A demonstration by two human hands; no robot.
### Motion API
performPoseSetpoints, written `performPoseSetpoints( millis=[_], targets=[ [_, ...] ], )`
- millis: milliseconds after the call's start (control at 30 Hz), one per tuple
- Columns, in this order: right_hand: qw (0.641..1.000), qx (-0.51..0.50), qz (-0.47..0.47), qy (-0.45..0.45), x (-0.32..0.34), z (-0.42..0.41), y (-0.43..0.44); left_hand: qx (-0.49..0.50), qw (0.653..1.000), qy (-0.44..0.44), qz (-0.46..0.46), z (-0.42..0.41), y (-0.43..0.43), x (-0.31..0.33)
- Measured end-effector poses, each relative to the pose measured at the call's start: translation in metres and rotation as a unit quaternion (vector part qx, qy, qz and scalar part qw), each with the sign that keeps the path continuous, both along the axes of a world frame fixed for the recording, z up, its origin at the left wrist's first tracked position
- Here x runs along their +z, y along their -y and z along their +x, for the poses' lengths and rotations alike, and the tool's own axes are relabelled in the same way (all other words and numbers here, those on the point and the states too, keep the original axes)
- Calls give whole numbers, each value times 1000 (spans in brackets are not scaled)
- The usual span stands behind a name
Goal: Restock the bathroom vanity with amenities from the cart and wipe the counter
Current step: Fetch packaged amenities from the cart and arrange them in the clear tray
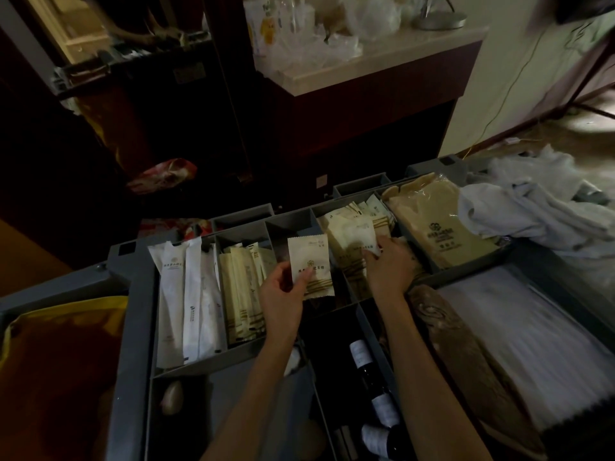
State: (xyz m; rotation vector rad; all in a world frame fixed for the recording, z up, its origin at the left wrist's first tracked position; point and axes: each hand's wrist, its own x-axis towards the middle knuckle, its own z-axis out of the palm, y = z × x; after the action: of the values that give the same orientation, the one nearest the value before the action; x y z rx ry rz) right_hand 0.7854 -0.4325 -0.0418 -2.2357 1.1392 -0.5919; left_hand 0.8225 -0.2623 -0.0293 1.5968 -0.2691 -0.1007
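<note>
The grey cart tray [133, 294] has several compartments of wrapped amenities. My left hand [283, 294] pinches a cream sachet [311, 264] with a printed logo, held upright above a compartment in the middle. My right hand [389, 267] reaches into the compartment to its right and grips a white packet [361, 239] lying on a stack of cream packets [349, 271]. Long white packets [186, 294] and narrow cream packets [241, 294] fill the left compartments. A stone-topped counter [366, 71] stands behind the cart.
A large beige bag [436, 224] lies in the right compartment, beside crumpled white cloths [519, 211]. Dark bottles [369, 377] lie in the near compartment. A stack of white sheets [532, 344] is at right. A yellow-lined bag [60, 361] hangs at left. Clear bags [316, 31] and a lamp base [441, 19] sit on the counter.
</note>
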Motion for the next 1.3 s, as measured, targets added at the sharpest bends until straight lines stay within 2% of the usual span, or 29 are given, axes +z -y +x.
performPoseSetpoints(
  millis=[100, 200, 400, 533, 667, 900, 1133, 1300],
  targets=[
    [1000, -20, -13, 18, 3, 0, -3, 2, 1000, -4, -2, -1, 0, 1],
    [995, -53, -14, 79, 6, -2, -6, 4, 1000, -10, -3, -1, 0, 2],
    [965, -9, 100, 241, 4, -5, -6, 4, 1000, -15, -12, 0, 0, 0],
    [912, 52, 225, 339, 16, -8, -14, 12, 1000, -17, -12, 1, 1, 0],
    [862, 87, 298, 402, 25, -7, -25, 18, 1000, -17, -15, 0, 0, 1],
    [824, 155, 383, 388, 24, -8, -45, 26, 999, -30, -33, 3, 0, 2],
    [866, 199, 344, 304, 16, -10, -52, 31, 996, -68, -54, 6, -1, 0],
    [864, 221, 342, 296, 17, -11, -51, 14, 995, -82, -55, 6, -3, -1]
  ],
)
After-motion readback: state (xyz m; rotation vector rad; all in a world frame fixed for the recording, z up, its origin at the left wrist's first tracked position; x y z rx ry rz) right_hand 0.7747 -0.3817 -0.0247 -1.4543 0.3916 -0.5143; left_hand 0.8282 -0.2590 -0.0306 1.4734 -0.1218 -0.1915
